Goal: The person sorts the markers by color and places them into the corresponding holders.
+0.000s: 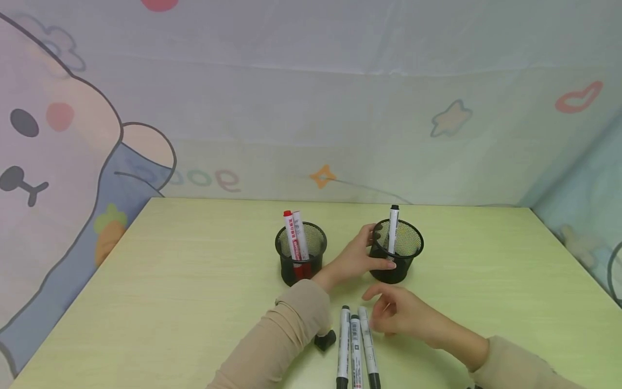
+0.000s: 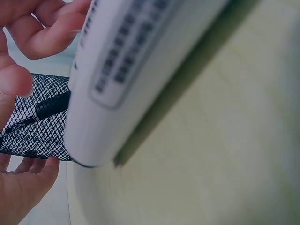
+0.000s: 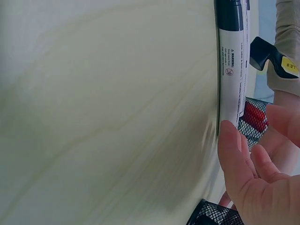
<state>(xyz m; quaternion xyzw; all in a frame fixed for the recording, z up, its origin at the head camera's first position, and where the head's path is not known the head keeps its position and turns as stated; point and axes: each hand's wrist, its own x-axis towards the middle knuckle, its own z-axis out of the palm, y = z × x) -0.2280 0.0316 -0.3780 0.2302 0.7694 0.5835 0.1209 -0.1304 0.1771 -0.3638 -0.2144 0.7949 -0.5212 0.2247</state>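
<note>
My left hand (image 1: 357, 254) grips the right black mesh pen cup (image 1: 396, 275), thumb across its front and fingers around the far left side. A whiteboard marker (image 1: 393, 229) with a black tip stands in that cup. Closer to me, my right hand (image 1: 405, 313) hovers beside three white markers lying side by side, fingers bent and spread, gripping nothing. Nearest to it is the rightmost marker (image 1: 368, 343); in the right wrist view, a fingertip (image 3: 228, 129) overlaps a marker's end. The middle marker (image 1: 356, 346) and left marker (image 1: 343, 340) lie alongside, black ends toward me.
Left of the gripped cup stands a second mesh cup (image 1: 286, 273) holding a red-capped marker (image 1: 291, 235) and another white marker. A black device (image 1: 325, 340) sits at my left wrist. The light wooden table (image 1: 170, 281) meets a printed cloth backdrop (image 1: 340, 119) behind.
</note>
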